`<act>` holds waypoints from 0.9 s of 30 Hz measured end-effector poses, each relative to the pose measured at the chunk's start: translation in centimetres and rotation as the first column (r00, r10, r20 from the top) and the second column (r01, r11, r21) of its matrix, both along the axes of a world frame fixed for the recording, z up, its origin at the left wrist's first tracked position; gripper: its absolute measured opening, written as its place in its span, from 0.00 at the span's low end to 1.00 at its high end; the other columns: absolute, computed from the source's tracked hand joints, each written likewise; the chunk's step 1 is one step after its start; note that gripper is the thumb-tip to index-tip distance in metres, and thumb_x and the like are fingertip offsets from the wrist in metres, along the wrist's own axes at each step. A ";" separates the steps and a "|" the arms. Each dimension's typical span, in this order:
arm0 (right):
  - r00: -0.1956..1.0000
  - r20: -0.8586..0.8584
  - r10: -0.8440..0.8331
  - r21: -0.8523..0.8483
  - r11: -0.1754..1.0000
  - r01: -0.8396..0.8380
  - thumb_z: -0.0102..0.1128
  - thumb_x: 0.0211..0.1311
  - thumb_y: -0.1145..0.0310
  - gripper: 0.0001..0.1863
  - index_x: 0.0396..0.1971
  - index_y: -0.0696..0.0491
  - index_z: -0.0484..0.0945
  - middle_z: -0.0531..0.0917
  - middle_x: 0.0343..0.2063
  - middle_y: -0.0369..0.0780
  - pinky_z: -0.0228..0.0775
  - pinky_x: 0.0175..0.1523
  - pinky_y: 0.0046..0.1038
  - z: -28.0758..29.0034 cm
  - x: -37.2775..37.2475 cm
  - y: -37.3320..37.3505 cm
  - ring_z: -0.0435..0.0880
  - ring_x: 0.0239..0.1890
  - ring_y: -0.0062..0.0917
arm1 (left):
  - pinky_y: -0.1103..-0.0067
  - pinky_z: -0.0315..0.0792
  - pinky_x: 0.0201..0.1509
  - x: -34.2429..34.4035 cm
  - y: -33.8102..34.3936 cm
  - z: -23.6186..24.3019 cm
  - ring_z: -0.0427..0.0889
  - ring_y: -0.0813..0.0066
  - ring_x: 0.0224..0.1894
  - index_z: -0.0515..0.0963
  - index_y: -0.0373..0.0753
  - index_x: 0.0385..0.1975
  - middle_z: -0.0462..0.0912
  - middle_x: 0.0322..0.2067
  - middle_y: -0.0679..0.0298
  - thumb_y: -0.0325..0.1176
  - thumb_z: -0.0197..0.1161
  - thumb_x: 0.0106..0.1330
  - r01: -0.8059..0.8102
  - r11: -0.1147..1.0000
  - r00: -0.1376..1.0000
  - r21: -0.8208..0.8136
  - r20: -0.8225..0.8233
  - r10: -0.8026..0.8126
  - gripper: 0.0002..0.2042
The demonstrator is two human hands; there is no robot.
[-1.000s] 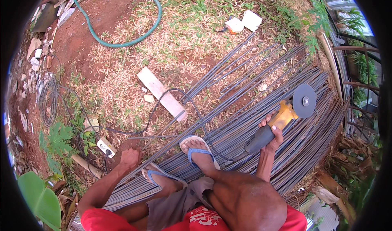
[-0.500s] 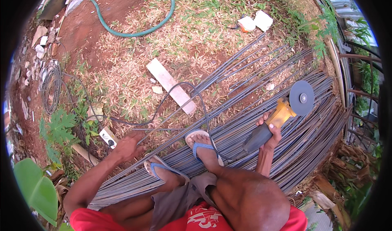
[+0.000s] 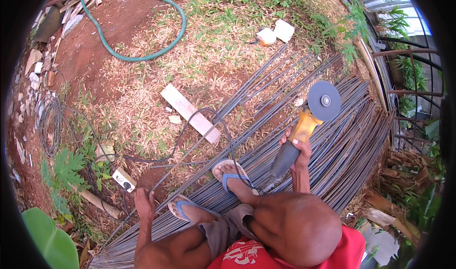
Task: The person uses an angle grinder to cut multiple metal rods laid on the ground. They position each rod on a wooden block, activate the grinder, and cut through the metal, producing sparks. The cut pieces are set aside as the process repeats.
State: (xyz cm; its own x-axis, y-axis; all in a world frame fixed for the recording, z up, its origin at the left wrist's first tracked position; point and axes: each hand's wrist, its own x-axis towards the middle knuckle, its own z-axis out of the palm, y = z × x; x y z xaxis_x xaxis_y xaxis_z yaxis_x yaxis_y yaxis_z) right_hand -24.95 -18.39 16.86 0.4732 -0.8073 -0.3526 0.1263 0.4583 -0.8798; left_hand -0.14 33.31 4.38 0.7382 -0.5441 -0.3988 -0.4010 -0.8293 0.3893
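Observation:
My right hand (image 3: 298, 151) is wrapped round the body of a yellow and dark grey angle grinder (image 3: 306, 125). The grinder's grey cutting disc (image 3: 317, 98) points up and away, above the steel rods and not touching them. At lower left, my left hand (image 3: 143, 203) is closed around a thin steel rod (image 3: 183, 158), which runs diagonally up to the far right; the fingers are partly hidden. Below me lies a thick bundle of steel rods (image 3: 327, 159), with both my sandalled feet resting on it. The grinder's black cable (image 3: 232, 143) loops over the rods.
A white extension socket (image 3: 123, 177) with a plug in it lies beside my left hand. A pale board (image 3: 190, 113) lies under some rods. Farther off are a green hose (image 3: 135, 58) and two white containers (image 3: 284, 30). Coiled wire (image 3: 49, 126) and rubble lie left; a metal frame (image 3: 413, 93) stands right.
My left hand has moved back toward me and below the socket. The grinder has turned slightly more upright in my right hand. The whole view has shifted a little.

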 end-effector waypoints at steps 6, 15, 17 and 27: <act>1.000 0.026 -0.007 0.031 0.999 0.007 0.67 0.55 0.67 0.33 0.60 0.60 0.68 0.78 0.42 0.44 0.84 0.49 0.36 -0.2 0.2 0.6 0.84 0.40 0.32 | 0.52 0.71 0.38 -0.2 0.8 -1.5 0.80 0.36 0.34 0.78 0.35 0.36 0.80 0.29 0.43 0.38 0.62 0.77 -0.037 0.999 0.993 -0.020 -0.117 0.035 0.12; 0.999 0.034 -0.007 0.049 0.999 0.005 0.67 0.56 0.67 0.32 0.60 0.60 0.68 0.78 0.42 0.44 0.84 0.49 0.36 0.0 0.4 1.7 0.84 0.40 0.32 | 0.57 0.77 0.46 -1.9 -14.0 -1.0 0.85 0.44 0.37 0.82 0.38 0.52 0.86 0.42 0.46 0.36 0.65 0.75 -0.046 0.963 0.981 -0.266 -0.192 -0.006 0.13; 0.997 0.078 -0.002 0.067 0.998 -0.004 0.67 0.55 0.67 0.33 0.60 0.60 0.68 0.78 0.42 0.44 0.84 0.49 0.35 -1.3 0.2 2.0 0.84 0.40 0.32 | 0.58 0.77 0.48 -2.1 -14.5 -1.1 0.86 0.49 0.40 0.80 0.39 0.58 0.86 0.47 0.49 0.35 0.67 0.73 -0.029 0.961 0.993 -0.276 -0.121 -0.005 0.17; 0.998 0.045 -0.037 0.069 0.997 0.034 0.66 0.55 0.70 0.30 0.59 0.60 0.70 0.80 0.40 0.43 0.83 0.47 0.35 -1.0 -0.9 1.4 0.85 0.39 0.31 | 0.55 0.75 0.42 -1.3 -4.1 -1.2 0.84 0.40 0.38 0.82 0.38 0.42 0.84 0.33 0.46 0.42 0.63 0.77 -0.039 0.999 0.998 0.016 -0.044 0.040 0.12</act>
State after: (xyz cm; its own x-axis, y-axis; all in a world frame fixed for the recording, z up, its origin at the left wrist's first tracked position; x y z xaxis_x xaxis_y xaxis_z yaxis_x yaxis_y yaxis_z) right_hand -25.82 -17.03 15.85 0.4614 -0.7988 -0.3861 0.1833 0.5116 -0.8394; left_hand -1.41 29.24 3.17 0.7402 -0.5088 -0.4397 -0.3505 -0.8499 0.3935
